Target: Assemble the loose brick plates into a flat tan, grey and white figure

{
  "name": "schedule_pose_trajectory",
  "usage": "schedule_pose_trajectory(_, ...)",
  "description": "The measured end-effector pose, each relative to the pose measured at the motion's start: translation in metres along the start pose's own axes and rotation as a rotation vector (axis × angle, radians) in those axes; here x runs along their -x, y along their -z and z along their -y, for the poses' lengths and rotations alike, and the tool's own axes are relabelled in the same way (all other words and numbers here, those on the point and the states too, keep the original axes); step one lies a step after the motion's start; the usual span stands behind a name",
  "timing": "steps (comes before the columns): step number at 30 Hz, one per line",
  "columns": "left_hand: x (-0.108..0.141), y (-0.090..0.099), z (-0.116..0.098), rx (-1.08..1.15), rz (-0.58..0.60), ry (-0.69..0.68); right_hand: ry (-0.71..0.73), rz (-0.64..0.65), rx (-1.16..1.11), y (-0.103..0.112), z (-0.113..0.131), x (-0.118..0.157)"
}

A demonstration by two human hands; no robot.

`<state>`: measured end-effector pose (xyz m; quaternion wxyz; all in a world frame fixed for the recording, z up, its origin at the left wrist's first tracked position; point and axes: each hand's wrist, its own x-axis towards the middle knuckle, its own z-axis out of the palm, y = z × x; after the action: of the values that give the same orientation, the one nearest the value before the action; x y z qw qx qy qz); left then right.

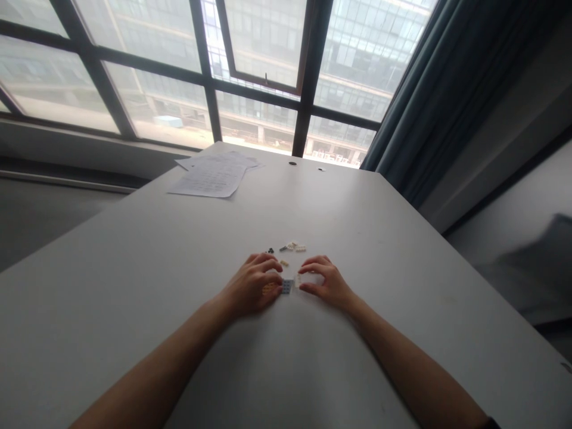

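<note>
Between my hands on the white table lies a small grey-blue studded piece (287, 286), with a whitish piece (298, 280) just right of it. My left hand (258, 282) rests over orange-yellow studded pieces (269, 288), its fingers curved and its thumb beside the grey-blue piece. My right hand (325, 280) has its thumb and fingers apart around the whitish piece; whether they touch it is too small to tell. Beyond my hands are a small yellow piece (284, 263), some dark pieces (270, 250) and a cluster of cream pieces (292, 245).
Printed paper sheets (210, 177) lie at the far left of the white table (179, 250). Two small round holes (292, 163) are near its far edge. Behind stand framed windows, with a dark curtain (415, 101) at the right.
</note>
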<state>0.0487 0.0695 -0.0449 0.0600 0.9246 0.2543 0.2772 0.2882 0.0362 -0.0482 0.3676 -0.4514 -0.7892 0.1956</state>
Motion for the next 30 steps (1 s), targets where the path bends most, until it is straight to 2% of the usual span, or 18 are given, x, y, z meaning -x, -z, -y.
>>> schedule_pose_trajectory(5,0.0,0.0,-0.001,0.013,-0.008,0.007,-0.033,-0.015,-0.249,0.004,-0.003,-0.002)
schedule_pose_trajectory(12,0.0,0.001,-0.002,0.023,0.005,0.012,-0.031,0.003,-0.302,0.006,-0.006,-0.001)
schedule_pose_trajectory(15,0.0,0.001,-0.002,0.021,0.002,0.013,-0.01,-0.007,-0.24,0.006,-0.006,0.0)
schedule_pose_trajectory(18,0.0,0.0,-0.001,0.015,-0.004,0.01,0.028,-0.01,-0.041,0.003,-0.004,0.002)
schedule_pose_trajectory(23,0.0,0.0,-0.001,0.006,0.003,0.004,0.066,0.072,0.219,-0.004,-0.001,0.006)
schedule_pose_trajectory(27,0.0,0.0,0.0,0.004,0.007,-0.001,0.063,0.093,0.24,-0.006,0.001,0.007)
schedule_pose_trajectory(30,0.0,0.0,0.0,0.003,0.006,0.006,0.029,0.048,0.108,-0.003,0.001,0.004)
